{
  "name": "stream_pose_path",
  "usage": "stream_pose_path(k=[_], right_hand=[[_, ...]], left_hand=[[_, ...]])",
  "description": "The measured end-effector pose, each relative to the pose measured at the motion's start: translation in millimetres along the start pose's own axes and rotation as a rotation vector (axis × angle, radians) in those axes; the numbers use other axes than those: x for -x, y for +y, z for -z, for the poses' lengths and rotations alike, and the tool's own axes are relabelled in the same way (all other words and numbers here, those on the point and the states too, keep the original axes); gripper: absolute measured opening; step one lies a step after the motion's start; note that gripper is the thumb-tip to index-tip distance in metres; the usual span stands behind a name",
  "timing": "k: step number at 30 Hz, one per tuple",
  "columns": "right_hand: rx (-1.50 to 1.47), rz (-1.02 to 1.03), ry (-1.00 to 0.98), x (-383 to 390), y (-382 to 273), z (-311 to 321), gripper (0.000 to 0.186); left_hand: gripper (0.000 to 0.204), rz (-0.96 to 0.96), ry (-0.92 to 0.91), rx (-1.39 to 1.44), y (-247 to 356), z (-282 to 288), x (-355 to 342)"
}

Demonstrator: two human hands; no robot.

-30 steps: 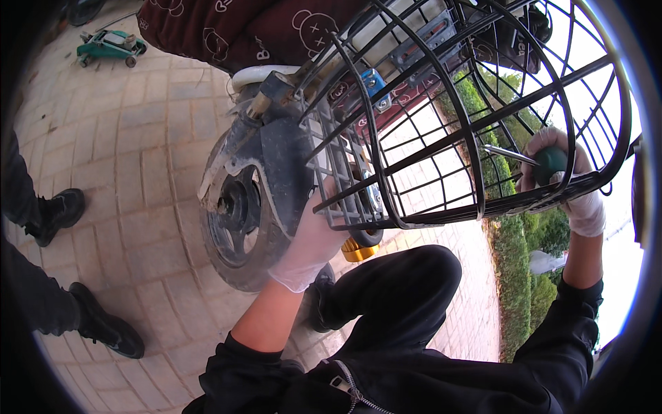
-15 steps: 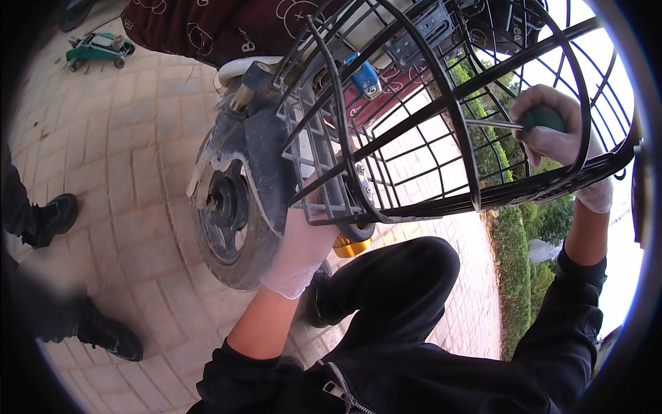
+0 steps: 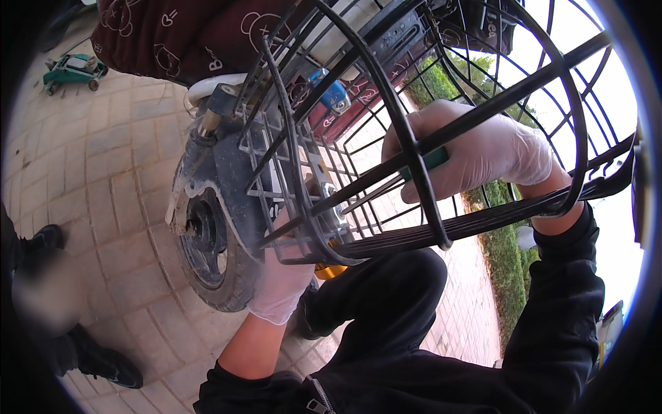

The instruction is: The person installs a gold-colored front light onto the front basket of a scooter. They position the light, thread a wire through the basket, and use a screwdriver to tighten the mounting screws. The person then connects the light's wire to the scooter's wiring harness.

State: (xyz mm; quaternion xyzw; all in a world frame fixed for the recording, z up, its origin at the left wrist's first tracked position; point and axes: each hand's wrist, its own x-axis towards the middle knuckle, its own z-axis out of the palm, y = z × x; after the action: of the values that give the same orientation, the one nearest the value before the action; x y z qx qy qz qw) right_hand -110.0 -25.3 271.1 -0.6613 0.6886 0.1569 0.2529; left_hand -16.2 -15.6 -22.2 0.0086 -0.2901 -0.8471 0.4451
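Reaching inside the black wire basket [image 3: 476,222], the gloved right hand [image 3: 476,148] wraps its fingers round a green-handled screwdriver [image 3: 434,160], shaft toward the metal bracket [image 3: 324,181] at the basket's wheel end. The gloved left hand [image 3: 284,279] is under that end, fingers hidden; I can't tell their state.

Basket [image 3: 393,241] black; screwdriver handle [image 3: 433,160] green; gloves [image 3: 483,155] translucent white; cloth cover [image 3: 200,34] maroon with white bear outlines; floor jack [image 3: 74,70] green; paving [image 3: 131,207] beige, brick-patterned

A green trolley jack [image 3: 74,72] stands on pale paving [image 3: 110,200].
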Motion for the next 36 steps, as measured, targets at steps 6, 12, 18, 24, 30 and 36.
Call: stream_pose_path(k=[6,12,18,24,30,36], right_hand=[[0.049,-0.146,-0.002,-2,-6,-2,0.038],[0.052,-0.202,0.030,1,-13,-4,0.041],[0.187,-0.049,0.058,3,-8,-7,0.045],[0.390,0.375,0.041,3,0,-6,0.039],[0.473,0.540,0.038,-1,5,-3,0.038],[0.295,0.274,-0.062,1,0,-6,0.042]], left_hand=[[0.052,0.003,0.026,0.058,2,-2,0],[0.053,0.002,0.015,0.024,1,-1,1],[0.057,0.096,0.067,0.206,-7,3,-1],[0.057,0.120,0.058,0.215,-14,11,-3],[0.052,0.106,0.053,0.130,-11,10,-1],[0.053,0.147,0.033,0.239,-10,13,-5]])
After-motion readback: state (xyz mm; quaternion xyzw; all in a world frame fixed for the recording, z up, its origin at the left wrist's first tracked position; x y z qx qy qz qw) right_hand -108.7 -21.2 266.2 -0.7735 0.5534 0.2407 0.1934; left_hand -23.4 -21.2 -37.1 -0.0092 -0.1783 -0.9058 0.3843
